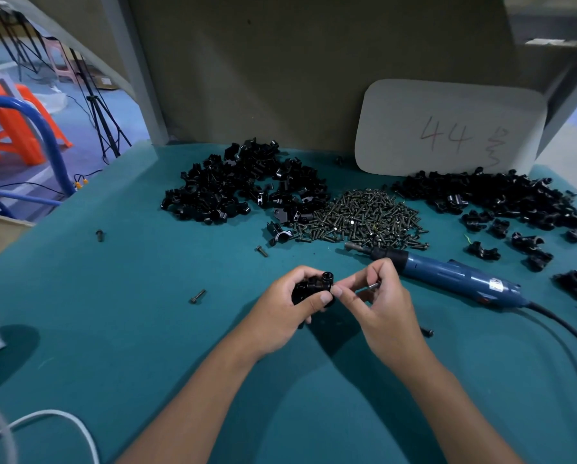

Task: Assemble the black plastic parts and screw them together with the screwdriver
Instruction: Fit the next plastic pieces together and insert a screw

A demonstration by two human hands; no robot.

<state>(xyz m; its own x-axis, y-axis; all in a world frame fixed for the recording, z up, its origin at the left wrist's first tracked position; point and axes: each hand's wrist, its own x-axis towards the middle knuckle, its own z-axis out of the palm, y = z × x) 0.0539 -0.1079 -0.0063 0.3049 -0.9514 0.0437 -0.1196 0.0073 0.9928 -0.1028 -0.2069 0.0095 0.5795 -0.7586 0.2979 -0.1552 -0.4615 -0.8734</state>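
Fingers of the left hand [289, 304] curl round the joined black plastic parts [314, 288], held just above the green table [146, 313] near the middle. Touching them from the right, the right hand [382, 306] pinches a small screw [374, 285] between thumb and fingertips. The blue screwdriver [447, 274] lies on the table just beyond the right hand, its cord trailing right. Farther off sit a screw heap [364, 216] between two piles of black parts, left [243, 185] and right [501, 199].
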